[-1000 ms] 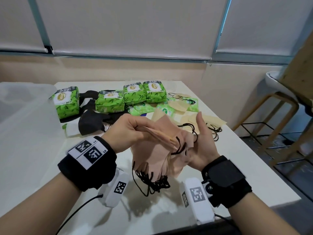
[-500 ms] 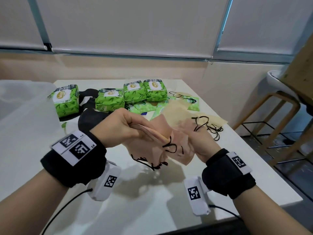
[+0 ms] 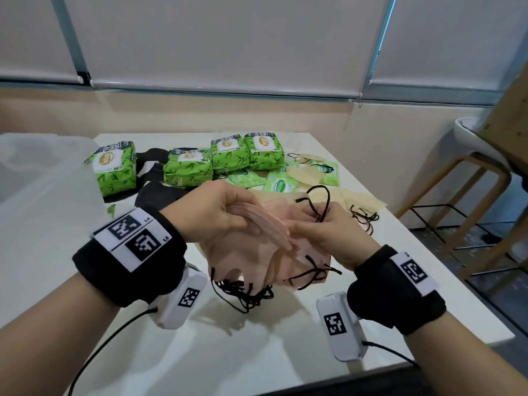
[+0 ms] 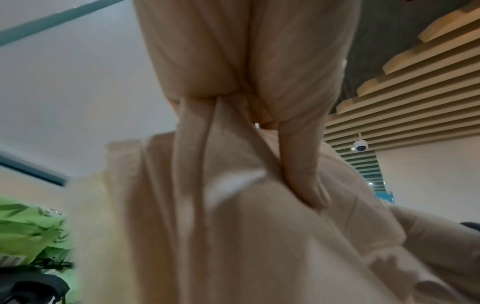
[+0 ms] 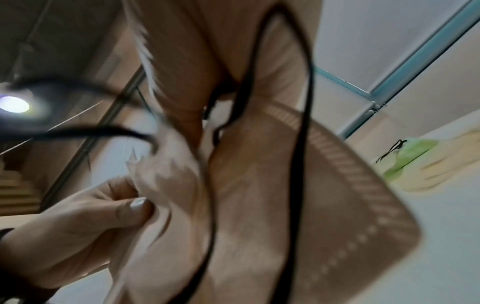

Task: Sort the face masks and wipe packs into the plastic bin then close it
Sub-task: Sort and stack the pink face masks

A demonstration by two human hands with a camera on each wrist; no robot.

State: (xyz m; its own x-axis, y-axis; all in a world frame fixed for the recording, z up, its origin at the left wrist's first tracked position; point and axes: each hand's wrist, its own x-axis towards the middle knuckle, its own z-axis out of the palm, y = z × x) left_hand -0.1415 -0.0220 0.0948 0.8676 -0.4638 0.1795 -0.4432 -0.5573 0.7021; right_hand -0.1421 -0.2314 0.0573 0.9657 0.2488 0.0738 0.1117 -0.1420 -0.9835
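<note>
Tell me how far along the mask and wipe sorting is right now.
Done: nothing visibly binned; the plastic bin shows no contents. In hand: the left hand and right hand grip a stack of pink masks above the table. Left: green wipe packs, black masks and beige masks on the table, then closing the bin.

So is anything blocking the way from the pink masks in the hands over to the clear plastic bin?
Nothing visible does. The stack of pink fabric masks, held by left hand and right hand, hangs above the table; the translucent plastic bin sits left.
</note>
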